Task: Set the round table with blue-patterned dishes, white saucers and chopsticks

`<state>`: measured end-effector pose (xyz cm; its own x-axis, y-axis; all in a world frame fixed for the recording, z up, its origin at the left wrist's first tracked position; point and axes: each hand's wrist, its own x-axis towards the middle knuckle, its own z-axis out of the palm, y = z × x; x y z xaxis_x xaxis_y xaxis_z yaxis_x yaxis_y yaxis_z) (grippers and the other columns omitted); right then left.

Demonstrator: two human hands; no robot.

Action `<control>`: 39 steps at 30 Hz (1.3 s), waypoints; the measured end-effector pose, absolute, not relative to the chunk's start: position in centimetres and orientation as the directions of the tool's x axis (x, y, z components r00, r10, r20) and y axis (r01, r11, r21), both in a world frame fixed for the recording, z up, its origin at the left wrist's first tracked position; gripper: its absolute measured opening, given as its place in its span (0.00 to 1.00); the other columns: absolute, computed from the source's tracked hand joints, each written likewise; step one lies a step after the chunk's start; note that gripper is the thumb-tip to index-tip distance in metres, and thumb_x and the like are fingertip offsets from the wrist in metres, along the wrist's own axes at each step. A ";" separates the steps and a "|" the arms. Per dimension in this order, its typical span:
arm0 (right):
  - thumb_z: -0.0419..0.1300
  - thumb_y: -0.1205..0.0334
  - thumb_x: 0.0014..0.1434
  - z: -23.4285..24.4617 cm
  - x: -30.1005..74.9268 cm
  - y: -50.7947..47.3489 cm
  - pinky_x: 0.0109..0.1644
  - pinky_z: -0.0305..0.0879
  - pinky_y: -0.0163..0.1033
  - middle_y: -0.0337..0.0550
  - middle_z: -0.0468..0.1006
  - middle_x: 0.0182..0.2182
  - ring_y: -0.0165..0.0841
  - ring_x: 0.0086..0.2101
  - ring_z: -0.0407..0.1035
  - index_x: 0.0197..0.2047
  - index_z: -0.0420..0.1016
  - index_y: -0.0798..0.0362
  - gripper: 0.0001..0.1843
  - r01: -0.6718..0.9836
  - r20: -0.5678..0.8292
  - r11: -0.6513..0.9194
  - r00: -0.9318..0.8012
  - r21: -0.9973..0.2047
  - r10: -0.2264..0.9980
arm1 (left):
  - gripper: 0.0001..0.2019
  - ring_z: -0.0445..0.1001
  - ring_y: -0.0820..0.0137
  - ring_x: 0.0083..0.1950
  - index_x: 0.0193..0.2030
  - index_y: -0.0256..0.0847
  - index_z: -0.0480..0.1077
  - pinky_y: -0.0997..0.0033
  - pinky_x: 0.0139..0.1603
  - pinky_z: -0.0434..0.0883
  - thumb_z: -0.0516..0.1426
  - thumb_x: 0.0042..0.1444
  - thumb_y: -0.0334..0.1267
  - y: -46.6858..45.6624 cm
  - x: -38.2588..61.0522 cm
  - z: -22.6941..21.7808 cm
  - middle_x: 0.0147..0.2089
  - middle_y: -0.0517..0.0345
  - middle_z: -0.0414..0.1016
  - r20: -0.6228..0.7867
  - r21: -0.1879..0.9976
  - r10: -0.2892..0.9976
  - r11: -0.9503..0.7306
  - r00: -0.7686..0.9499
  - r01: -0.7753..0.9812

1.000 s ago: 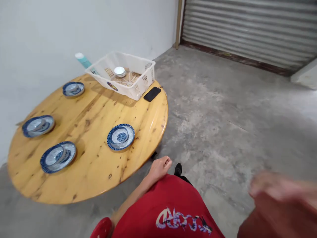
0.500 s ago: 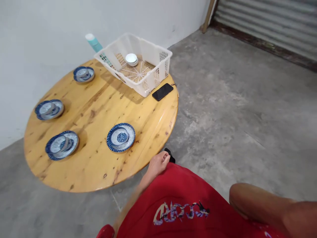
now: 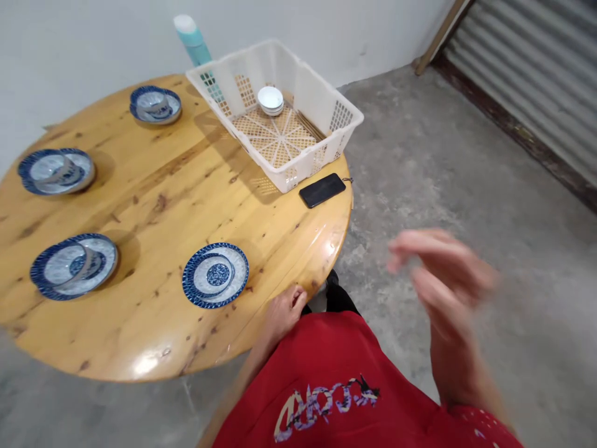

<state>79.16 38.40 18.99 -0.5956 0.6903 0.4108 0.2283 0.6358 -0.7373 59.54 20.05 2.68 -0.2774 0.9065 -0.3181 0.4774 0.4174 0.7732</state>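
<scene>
My left hand (image 3: pixel 285 310) rests at the table's near edge with its fingers curled in, and nothing shows in it. Raised over the floor to the right of the table, my right hand (image 3: pixel 443 280) is blurred by motion; thumb and fingers are apart, with nothing between them. Closest to my left hand is a blue-and-white plate (image 3: pixel 239 287) bearing a matching bowl (image 3: pixel 217 274). A white plastic basket (image 3: pixel 298 171) at the far side holds a small stack of white dishes (image 3: pixel 270 99) and a bundle of chopsticks (image 3: pixel 310 126).
Three more plate-and-bowl settings stand around the round wooden table (image 3: pixel 186 218): a front-left plate (image 3: pixel 109 249), a left plate (image 3: pixel 86 165) and a back plate (image 3: pixel 173 106). A black phone (image 3: pixel 323 190) lies before the basket. Behind it stands a turquoise bottle (image 3: pixel 193 43).
My right hand has come up from beside my body into the space right of the table. My left hand stays at the edge. The view has moved closer to the table.
</scene>
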 end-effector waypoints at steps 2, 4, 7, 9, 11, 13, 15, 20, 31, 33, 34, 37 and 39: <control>0.56 0.57 0.65 15.6 76.8 43.3 0.47 0.75 0.52 0.43 0.78 0.45 0.40 0.41 0.75 0.55 0.73 0.42 0.16 0.311 0.302 0.629 -0.673 -0.713 0.675 | 0.14 0.74 0.69 0.36 0.37 0.44 0.70 0.73 0.37 0.64 0.47 0.66 0.45 20.8 59.4 2.8 0.34 0.58 0.77 -0.325 0.768 0.888 0.449 -0.326 0.457; 0.56 0.55 0.64 11.3 74.7 48.4 0.50 0.74 0.54 0.49 0.77 0.50 0.44 0.45 0.75 0.59 0.70 0.47 0.21 0.399 0.181 0.646 -0.745 -0.651 0.642 | 0.14 0.74 0.69 0.36 0.38 0.43 0.70 0.72 0.36 0.64 0.47 0.66 0.45 21.8 59.4 2.8 0.35 0.57 0.78 -0.346 0.761 0.855 0.496 -0.385 0.418; 0.57 0.53 0.61 5.6 72.0 54.9 0.62 0.63 0.60 0.58 0.68 0.62 0.51 0.61 0.63 0.66 0.63 0.54 0.32 0.482 0.057 0.757 -0.827 -0.440 0.560 | 0.14 0.74 0.68 0.35 0.40 0.42 0.71 0.71 0.37 0.65 0.48 0.65 0.47 23.8 59.5 2.4 0.36 0.56 0.78 -0.365 0.757 0.803 0.551 -0.471 0.353; 0.59 0.53 0.60 3.3 70.0 58.5 0.66 0.56 0.60 0.59 0.61 0.67 0.52 0.65 0.56 0.70 0.57 0.56 0.37 0.444 0.008 0.828 -0.880 -0.341 0.475 | 0.15 0.74 0.69 0.35 0.40 0.42 0.71 0.71 0.37 0.65 0.48 0.65 0.47 25.4 59.8 2.3 0.35 0.56 0.78 -0.369 0.752 0.759 0.583 -0.537 0.308; 0.61 0.52 0.59 2.1 67.8 61.5 0.67 0.53 0.61 0.59 0.56 0.69 0.52 0.67 0.52 0.72 0.52 0.57 0.42 0.376 -0.036 0.880 -0.923 -0.289 0.383 | 0.14 0.74 0.69 0.34 0.40 0.41 0.71 0.72 0.36 0.66 0.48 0.64 0.47 27.1 60.1 2.5 0.34 0.57 0.78 -0.384 0.739 0.693 0.627 -0.611 0.246; 0.63 0.50 0.57 1.4 65.6 64.0 0.67 0.50 0.61 0.60 0.55 0.70 0.53 0.67 0.50 0.72 0.50 0.58 0.46 0.303 -0.076 0.913 -0.953 -0.274 0.293 | 0.14 0.74 0.70 0.33 0.40 0.41 0.72 0.72 0.36 0.66 0.49 0.63 0.47 29.0 60.4 3.1 0.34 0.58 0.78 -0.415 0.717 0.614 0.675 -0.671 0.174; 0.65 0.48 0.55 0.6 63.7 66.0 0.67 0.49 0.60 0.62 0.55 0.69 0.54 0.67 0.50 0.72 0.51 0.60 0.49 0.237 -0.114 0.930 -0.970 -0.282 0.213 | 0.15 0.75 0.70 0.33 0.41 0.41 0.72 0.72 0.36 0.67 0.50 0.63 0.47 30.8 60.6 3.8 0.34 0.57 0.79 -0.448 0.694 0.549 0.711 -0.706 0.112; 0.68 0.46 0.50 -1.3 61.2 68.7 0.66 0.48 0.59 0.63 0.60 0.65 0.56 0.64 0.53 0.70 0.55 0.60 0.51 0.126 -0.168 0.942 -0.983 -0.313 0.075 | 0.15 0.76 0.69 0.35 0.41 0.41 0.73 0.72 0.37 0.68 0.50 0.63 0.47 34.2 61.1 4.7 0.36 0.55 0.80 -0.495 0.670 0.478 0.742 -0.726 0.032; 0.70 0.46 0.49 -1.2 59.4 69.8 0.59 0.54 0.54 0.61 0.64 0.59 0.55 0.57 0.56 0.67 0.61 0.56 0.47 -0.015 -0.219 0.938 -0.971 -0.345 -0.096 | 0.14 0.78 0.67 0.37 0.42 0.41 0.72 0.71 0.37 0.69 0.49 0.63 0.47 37.9 60.6 4.5 0.36 0.53 0.80 -0.496 0.659 0.419 0.752 -0.760 -0.015; 0.70 0.46 0.49 -1.1 59.3 69.9 0.57 0.55 0.53 0.60 0.65 0.58 0.54 0.55 0.57 0.66 0.62 0.56 0.46 -0.019 -0.218 0.940 -0.971 -0.341 -0.098 | 0.14 0.78 0.67 0.37 0.42 0.41 0.72 0.71 0.37 0.68 0.49 0.63 0.47 38.4 60.4 4.4 0.36 0.54 0.80 -0.492 0.660 0.425 0.752 -0.759 -0.007; 0.71 0.46 0.49 -1.1 59.3 69.9 0.57 0.55 0.53 0.60 0.65 0.58 0.54 0.55 0.57 0.66 0.62 0.56 0.46 -0.018 -0.218 0.940 -0.971 -0.340 -0.097 | 0.14 0.77 0.67 0.37 0.42 0.41 0.72 0.71 0.37 0.68 0.50 0.63 0.47 38.6 60.4 4.3 0.36 0.54 0.80 -0.489 0.663 0.431 0.749 -0.759 -0.002; 0.71 0.46 0.48 -1.0 59.2 70.0 0.56 0.55 0.52 0.60 0.64 0.58 0.54 0.55 0.57 0.65 0.62 0.57 0.47 -0.014 -0.228 0.940 -0.969 -0.342 -0.097 | 0.14 0.77 0.68 0.37 0.43 0.41 0.72 0.72 0.37 0.68 0.50 0.63 0.47 38.9 60.3 3.8 0.37 0.54 0.80 -0.482 0.680 0.442 0.734 -0.757 -0.005; 0.72 0.46 0.48 -0.9 59.0 70.0 0.56 0.55 0.52 0.60 0.64 0.58 0.54 0.55 0.57 0.65 0.62 0.57 0.47 -0.011 -0.238 0.940 -0.966 -0.341 -0.098 | 0.14 0.77 0.69 0.36 0.43 0.41 0.72 0.72 0.37 0.68 0.50 0.63 0.47 38.9 60.3 3.4 0.37 0.55 0.80 -0.482 0.684 0.444 0.729 -0.755 -0.008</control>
<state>59.05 70.01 -0.94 -0.9663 -0.0979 -0.2379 -0.0112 0.9398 -0.3415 60.30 38.94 3.44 -0.7551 0.4441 -0.4823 -0.0085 0.7290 0.6845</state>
